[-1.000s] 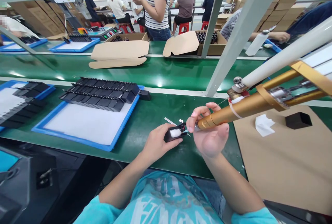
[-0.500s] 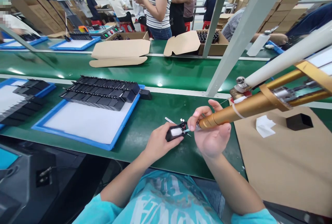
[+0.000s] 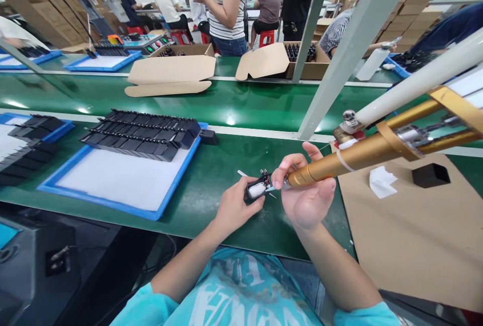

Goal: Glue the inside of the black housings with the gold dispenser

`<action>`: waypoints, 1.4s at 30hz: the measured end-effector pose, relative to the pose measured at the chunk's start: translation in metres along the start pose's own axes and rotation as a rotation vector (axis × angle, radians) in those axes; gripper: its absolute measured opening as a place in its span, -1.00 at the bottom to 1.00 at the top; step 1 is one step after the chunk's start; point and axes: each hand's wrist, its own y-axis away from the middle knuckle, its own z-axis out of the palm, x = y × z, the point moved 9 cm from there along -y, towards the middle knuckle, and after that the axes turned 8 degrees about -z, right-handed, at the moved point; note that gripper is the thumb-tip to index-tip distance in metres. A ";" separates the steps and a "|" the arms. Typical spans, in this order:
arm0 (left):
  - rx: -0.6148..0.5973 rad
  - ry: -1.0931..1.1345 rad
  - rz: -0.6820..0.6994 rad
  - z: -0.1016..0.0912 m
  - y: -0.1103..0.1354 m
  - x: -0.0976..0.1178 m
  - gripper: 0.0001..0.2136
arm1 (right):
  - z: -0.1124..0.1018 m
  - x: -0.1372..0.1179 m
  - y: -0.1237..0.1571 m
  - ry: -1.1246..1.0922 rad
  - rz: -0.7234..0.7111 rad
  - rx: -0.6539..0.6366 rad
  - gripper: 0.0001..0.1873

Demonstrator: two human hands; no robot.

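Note:
My left hand (image 3: 237, 204) grips a small black plastic housing (image 3: 249, 192) with a white block and red wires inside, tilted on the green bench. My right hand (image 3: 305, 192) supports a gold cylindrical glue gun (image 3: 330, 166) from below, its fingers curled round the front end. A pale blue nozzle tip (image 3: 270, 189) on the gun reaches the wired end of the housing; whether it touches cannot be made out. A thin white strip (image 3: 242, 173) shows just behind the housing.
On the left, a blue-rimmed tray (image 3: 160, 210) carries rows of black housings (image 3: 139, 132). At right, a cardboard sheet (image 3: 407, 235) bears a white paper scrap (image 3: 382, 182) and a black box (image 3: 430, 175). A grey post (image 3: 339, 59) slants up ahead; co-workers stand beyond.
The housing in my left hand has tilted slightly and moved a little. My right hand stays on the glue gun. In the background, people have shifted position.

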 end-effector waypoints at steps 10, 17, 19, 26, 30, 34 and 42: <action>-0.009 -0.034 0.123 0.018 0.004 0.016 -0.68 | 0.004 -0.001 0.002 -0.019 0.017 -0.018 -0.48; -0.008 0.024 0.162 0.025 0.003 0.023 -0.68 | 0.005 -0.001 0.005 -0.009 -0.014 -0.029 -0.60; -0.010 0.039 0.158 0.025 0.003 0.023 -0.69 | 0.005 -0.002 0.005 -0.013 -0.024 -0.030 -0.63; -0.015 0.018 0.104 0.021 0.002 0.019 -0.71 | 0.003 -0.001 0.003 -0.005 -0.010 -0.021 -0.52; -0.039 0.006 0.006 0.018 -0.001 0.010 -0.69 | 0.002 0.000 0.001 -0.025 -0.027 -0.023 -0.53; -0.078 0.018 -0.015 0.012 -0.002 0.004 -0.70 | 0.001 -0.001 0.000 -0.037 -0.038 -0.019 -0.53; -0.334 0.006 0.046 0.007 0.016 -0.033 -0.69 | 0.000 -0.002 -0.002 0.024 -0.031 -0.006 -0.52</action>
